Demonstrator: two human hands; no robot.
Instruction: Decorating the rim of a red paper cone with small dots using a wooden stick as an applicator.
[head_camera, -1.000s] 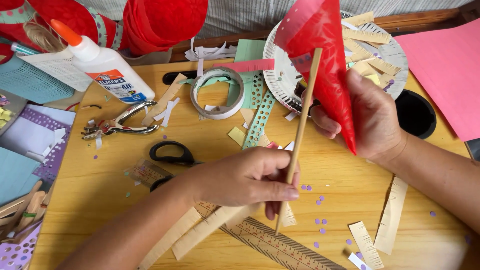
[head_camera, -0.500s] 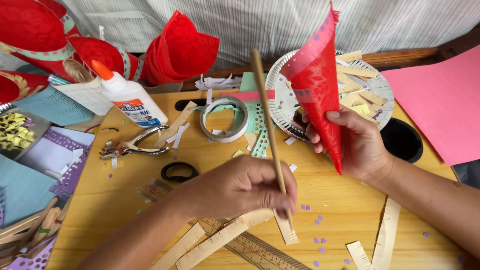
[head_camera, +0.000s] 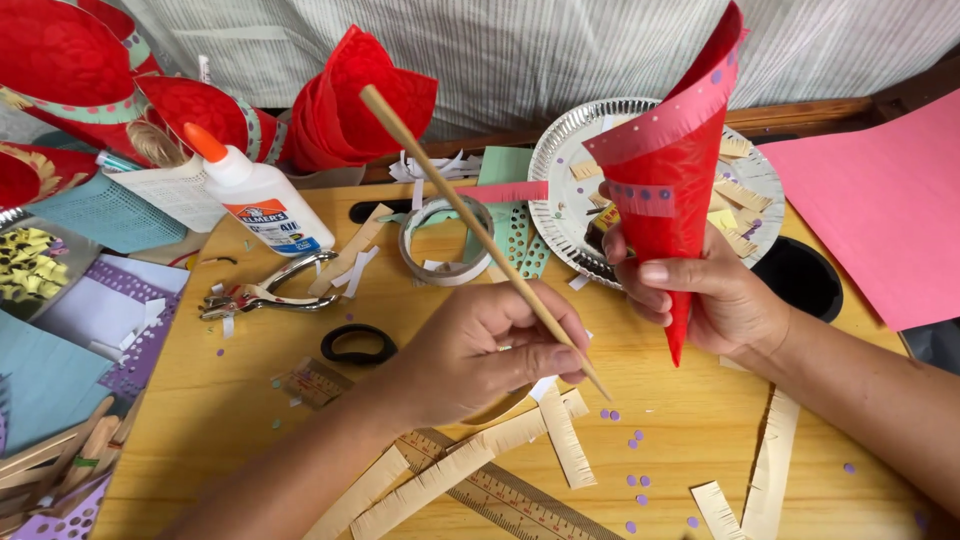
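Stick (head_camera: 480, 235) pinched in left hand (head_camera: 490, 350), long axis slanting up and away to the left, lower tip just left of red paper cone (head_camera: 675, 170) gripped point-down by right hand (head_camera: 700, 295) (hands near, not touching).

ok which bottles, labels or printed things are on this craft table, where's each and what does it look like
Glue bottle: lying tilted at upper left of the table, white body, orange cap, orange and blue label.
Ruler: flat at the bottom edge, under the pale fringed paper strips, wooden with printed markings.
Small printed tag: flat beside the black scissor handle, brownish, too small to tell more.
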